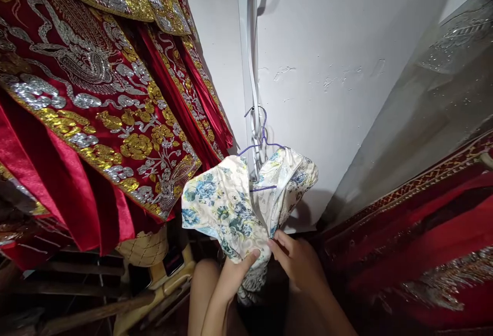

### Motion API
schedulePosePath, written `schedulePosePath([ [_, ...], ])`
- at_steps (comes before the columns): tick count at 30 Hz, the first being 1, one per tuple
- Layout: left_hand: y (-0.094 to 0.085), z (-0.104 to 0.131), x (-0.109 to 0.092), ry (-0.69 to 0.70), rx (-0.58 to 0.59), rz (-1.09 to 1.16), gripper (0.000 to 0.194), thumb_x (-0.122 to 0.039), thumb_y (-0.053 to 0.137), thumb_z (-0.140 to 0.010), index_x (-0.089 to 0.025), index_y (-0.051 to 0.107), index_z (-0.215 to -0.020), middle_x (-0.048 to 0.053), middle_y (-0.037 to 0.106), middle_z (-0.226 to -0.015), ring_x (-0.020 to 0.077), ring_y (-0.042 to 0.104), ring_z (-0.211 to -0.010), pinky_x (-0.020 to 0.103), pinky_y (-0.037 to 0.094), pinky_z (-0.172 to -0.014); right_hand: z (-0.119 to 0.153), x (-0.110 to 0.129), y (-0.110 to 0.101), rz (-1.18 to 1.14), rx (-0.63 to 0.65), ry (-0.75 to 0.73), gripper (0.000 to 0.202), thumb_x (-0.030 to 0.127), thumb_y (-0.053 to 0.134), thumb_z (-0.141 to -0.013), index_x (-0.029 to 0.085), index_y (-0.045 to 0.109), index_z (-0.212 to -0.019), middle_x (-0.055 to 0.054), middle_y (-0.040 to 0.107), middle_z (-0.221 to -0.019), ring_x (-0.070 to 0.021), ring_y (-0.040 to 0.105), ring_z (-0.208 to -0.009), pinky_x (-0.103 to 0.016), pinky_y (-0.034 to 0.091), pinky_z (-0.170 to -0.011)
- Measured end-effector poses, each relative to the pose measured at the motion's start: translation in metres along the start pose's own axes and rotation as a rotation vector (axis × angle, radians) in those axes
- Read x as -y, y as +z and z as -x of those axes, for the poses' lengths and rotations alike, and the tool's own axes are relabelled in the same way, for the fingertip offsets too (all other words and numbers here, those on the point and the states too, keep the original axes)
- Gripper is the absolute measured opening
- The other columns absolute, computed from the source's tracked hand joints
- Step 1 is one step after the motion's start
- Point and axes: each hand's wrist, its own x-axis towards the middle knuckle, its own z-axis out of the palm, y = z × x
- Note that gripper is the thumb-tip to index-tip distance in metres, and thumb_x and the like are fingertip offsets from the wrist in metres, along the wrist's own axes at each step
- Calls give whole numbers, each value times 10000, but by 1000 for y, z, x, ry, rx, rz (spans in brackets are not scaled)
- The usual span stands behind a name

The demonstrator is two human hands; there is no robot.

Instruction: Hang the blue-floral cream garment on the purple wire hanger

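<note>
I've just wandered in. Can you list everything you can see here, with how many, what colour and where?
Floral garment: one, cream with blue and green flowers, centre
Hanger: one, purple, inside the garment's shoulders
Strap: at least one, white, hanging along the wall
Wall: one, white, behind the hanger
Embroidered costume: at least one, red with gold and silver, left
Red embroidered cloth: at least one, red with gold trim, lower right
Chair: one, yellowish, lower left
Quilted item: one, tan, beneath the costume; kind unclear
Left hand: one, bare, gripping the garment's front
Right hand: one, bare, pinching the garment's edge
</note>
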Motion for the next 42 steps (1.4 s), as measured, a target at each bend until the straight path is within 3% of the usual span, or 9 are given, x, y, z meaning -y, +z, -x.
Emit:
schedulePosePath([
  [3,3,-4,9,57,-78,15,653,-497,851,-663,-127,671,-1170,190,678,-1273,368,563,-1302,485,352,-1173,-10,13,-9,-12,44,10,376,419,519,-932,226,445,-617,21,530,-547,-152,492,-550,-270,332,-565],
  [6,10,-6,18,162,-439,10,650,-505,788,-742,-128,592,-1235,193,647,-1272,349,601,-1227,497,419,-1108,-11,8,-4,-112,82,27,439,409,454,-962,224,403,-567,17,494,-529,-146,466,-541,-276,332,-567],
  [10,20,-4,29,679,-902,-198,646,-387,776,-792,-208,474,-1334,153,487,-1422,298,485,-1333,472,373,-1141,-4,-4,9,-330,18,94,427,418,475,-950,223,451,-571,27,476,-512,-137,451,-526,-274,328,-556],
  [12,26,-4,32,827,-746,-371,499,-319,766,-804,-209,545,-1238,128,560,-1314,276,538,-1256,439,405,-1104,-1,-6,15,-431,55,120,391,434,491,-940,222,501,-613,35,482,-495,-131,432,-497,-273,316,-534],
  [17,39,-7,27,574,-22,-388,166,-290,465,-993,-183,591,-973,42,649,-821,184,632,-777,286,505,-727,-2,-3,27,-651,258,143,351,504,525,-906,231,528,-685,31,544,-455,-121,406,-404,-266,294,-454],
  [22,43,-12,17,610,77,-554,145,-254,421,-992,-191,534,-926,51,610,-840,192,591,-797,282,453,-739,-44,21,-11,-602,207,87,343,476,592,-844,197,594,-645,1,606,-441,-95,399,-341,-231,278,-390],
  [30,37,-15,-1,533,166,-807,144,-224,417,-979,-220,456,-841,1,539,-723,175,527,-655,265,377,-634,-121,124,-83,-779,-47,-123,342,476,709,-785,170,601,-677,23,561,-421,-62,366,-334,-189,249,-341],
  [38,41,-34,-133,991,-150,-511,307,-272,518,-999,-208,560,-1296,21,643,-904,150,597,-789,277,470,-798,-87,119,-69,-564,-19,-226,367,514,570,-891,197,591,-707,26,559,-447,-90,393,-395,-215,311,-414],
  [42,65,-44,-179,1201,-106,-715,159,-268,547,-988,-174,674,-1005,45,657,-907,160,599,-819,281,471,-778,-90,114,-71,-448,-62,-270,335,479,522,-916,208,578,-727,41,527,-445,-100,397,-390,-231,302,-430],
])
